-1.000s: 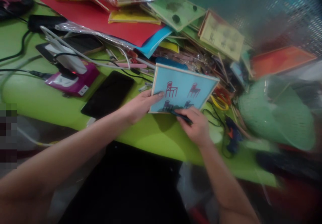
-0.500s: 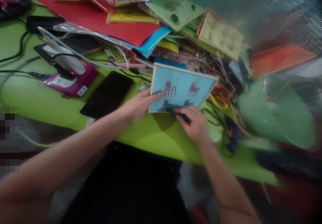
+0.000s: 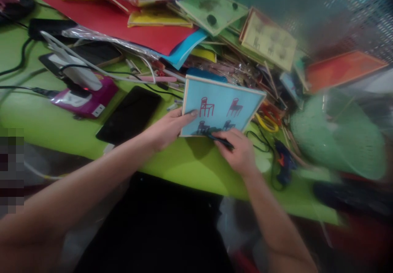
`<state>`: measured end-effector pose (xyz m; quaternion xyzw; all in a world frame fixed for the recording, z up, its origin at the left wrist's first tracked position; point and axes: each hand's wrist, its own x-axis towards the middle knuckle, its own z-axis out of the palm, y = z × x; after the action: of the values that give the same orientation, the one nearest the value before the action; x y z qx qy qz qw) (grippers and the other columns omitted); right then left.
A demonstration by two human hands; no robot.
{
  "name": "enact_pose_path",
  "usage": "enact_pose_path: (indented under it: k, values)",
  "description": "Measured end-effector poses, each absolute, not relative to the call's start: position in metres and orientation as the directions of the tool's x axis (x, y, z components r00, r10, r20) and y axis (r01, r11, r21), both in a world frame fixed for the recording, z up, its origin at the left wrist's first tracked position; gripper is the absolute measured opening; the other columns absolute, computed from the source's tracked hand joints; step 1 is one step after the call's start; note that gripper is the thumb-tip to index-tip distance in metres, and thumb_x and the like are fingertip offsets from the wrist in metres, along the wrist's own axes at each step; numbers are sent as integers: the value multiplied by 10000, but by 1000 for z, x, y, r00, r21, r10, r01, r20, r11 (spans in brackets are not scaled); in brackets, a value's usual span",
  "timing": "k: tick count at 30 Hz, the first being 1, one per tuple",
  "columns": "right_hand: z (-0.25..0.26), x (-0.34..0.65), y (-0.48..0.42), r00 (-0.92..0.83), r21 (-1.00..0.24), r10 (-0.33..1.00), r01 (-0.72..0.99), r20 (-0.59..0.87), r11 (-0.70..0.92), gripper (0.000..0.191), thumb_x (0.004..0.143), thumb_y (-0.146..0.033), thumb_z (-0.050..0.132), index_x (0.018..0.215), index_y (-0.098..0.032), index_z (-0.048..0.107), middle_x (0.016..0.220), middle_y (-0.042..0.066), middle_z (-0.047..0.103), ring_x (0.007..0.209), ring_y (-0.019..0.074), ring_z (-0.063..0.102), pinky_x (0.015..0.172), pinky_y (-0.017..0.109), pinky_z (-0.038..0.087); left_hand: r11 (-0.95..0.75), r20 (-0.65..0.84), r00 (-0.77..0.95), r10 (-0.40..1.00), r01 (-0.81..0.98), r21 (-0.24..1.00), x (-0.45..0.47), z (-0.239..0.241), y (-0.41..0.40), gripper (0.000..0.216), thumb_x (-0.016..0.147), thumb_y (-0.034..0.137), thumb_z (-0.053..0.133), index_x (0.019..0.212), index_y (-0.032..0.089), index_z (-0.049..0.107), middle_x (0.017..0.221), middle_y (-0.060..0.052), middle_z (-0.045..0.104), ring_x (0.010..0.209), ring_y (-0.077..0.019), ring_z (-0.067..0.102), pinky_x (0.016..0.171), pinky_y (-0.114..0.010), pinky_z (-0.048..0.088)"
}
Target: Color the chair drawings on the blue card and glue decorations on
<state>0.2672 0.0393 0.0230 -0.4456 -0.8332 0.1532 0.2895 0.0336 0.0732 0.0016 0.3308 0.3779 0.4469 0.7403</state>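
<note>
A light blue card [image 3: 216,97] with a pale frame along its edges is tilted up over the green table. Several small chairs are drawn on it, dark red above and darker below. My left hand [image 3: 172,127] grips the card's left edge, thumb on the front. In my right hand [image 3: 238,148] is a slim dark pen-like tool [image 3: 222,141], held in a pinch. Its tip is at the lower edge of the card, by the lower drawings; whether it touches the surface I cannot tell.
On the green table [image 3: 172,164] a black phone [image 3: 129,113] and a purple power strip [image 3: 86,99] with cables lie left. Red paper [image 3: 123,31] and framed cards pile up behind. Yellow-handled scissors [image 3: 267,122], a dark blue glue gun [image 3: 282,162] and a green basket [image 3: 336,136] are right.
The view has shifted very slightly. Both hands keep the same hold on the card and the pen-like tool, with hardly any movement.
</note>
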Motion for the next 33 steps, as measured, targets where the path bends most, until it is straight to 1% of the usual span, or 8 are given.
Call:
enact_pose_path:
  k: [4, 9, 16, 20, 25, 33]
  values:
    - [24, 271, 39, -400, -534, 842, 651, 363, 539, 151, 961, -205, 647, 1067, -249, 746, 903, 37, 733, 820, 195, 685, 740, 345, 564, 394, -280, 311, 908, -405, 825, 34, 3, 73, 470, 868, 455, 773, 1261, 202, 728, 1141, -104, 801, 1112, -313, 739, 1077, -524, 545]
    - [25, 273, 39, -413, -538, 833, 636, 369, 553, 149, 962, -192, 645, 1060, -235, 748, 909, 41, 734, 824, 189, 689, 727, 332, 557, 389, -277, 303, 912, -418, 821, 34, 1, 73, 473, 863, 446, 781, 1260, 195, 728, 1143, -113, 798, 1133, -327, 731, 1067, -526, 553]
    - [24, 271, 40, -434, -506, 820, 646, 373, 572, 141, 953, -177, 656, 1043, -205, 760, 876, 46, 733, 809, 185, 687, 721, 316, 550, 383, -277, 299, 913, -398, 833, 34, 3, 74, 457, 868, 454, 774, 1229, 176, 740, 1144, -114, 798, 1114, -318, 737, 1071, -522, 552]
    - [24, 271, 40, -444, -492, 823, 661, 353, 567, 157, 953, -184, 645, 1042, -229, 766, 873, 40, 741, 800, 191, 682, 715, 323, 545, 380, -270, 302, 914, -406, 831, 34, 4, 74, 465, 868, 449, 773, 1241, 174, 734, 1148, -115, 796, 1140, -323, 726, 1093, -536, 533]
    - [23, 272, 39, -418, -503, 837, 670, 352, 546, 157, 963, -205, 646, 1061, -232, 765, 877, 42, 731, 809, 194, 682, 719, 329, 547, 386, -281, 294, 913, -407, 828, 34, 2, 74, 441, 862, 451, 780, 1203, 172, 746, 1153, -121, 794, 1155, -331, 719, 1088, -538, 533]
    - [23, 272, 39, -423, -494, 837, 676, 347, 547, 164, 973, -226, 636, 1069, -241, 767, 893, 44, 742, 819, 197, 685, 736, 336, 554, 376, -272, 290, 918, -415, 828, 35, 0, 75, 435, 848, 468, 791, 1175, 182, 763, 1144, -113, 799, 1123, -326, 733, 1081, -534, 540]
